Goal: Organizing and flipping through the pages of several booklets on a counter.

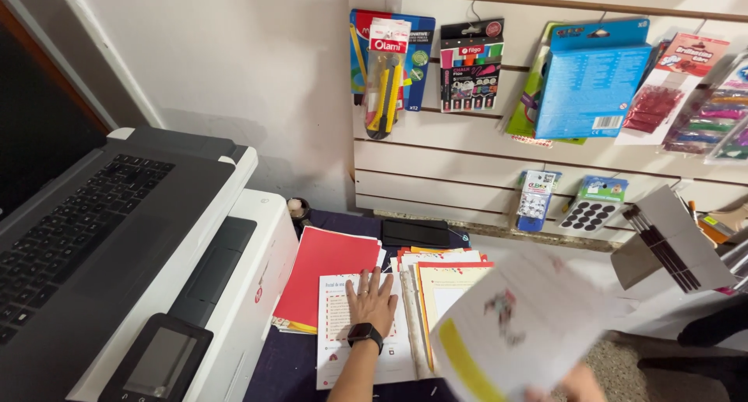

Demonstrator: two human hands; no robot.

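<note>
My left hand [372, 299] lies flat, fingers spread, on a white printed sheet [336, 347] with a red dotted border; a black watch [365, 334] sits on the wrist. At the bottom edge my right hand [580, 385] holds up a blurred white sheet [514, 328] with a yellow stripe and a small picture. Beside the left hand lie a red folder [323, 281] and a fanned stack of orange and white papers [440, 277] on a dark blue table [269, 371].
A white printer [234, 293] with a dark touch screen [160, 361] stands on the left; an open laptop [70, 238] rests on it. A slat wall [467, 153] holds hanging stationery packs. A black case [414, 232] lies at the table's back.
</note>
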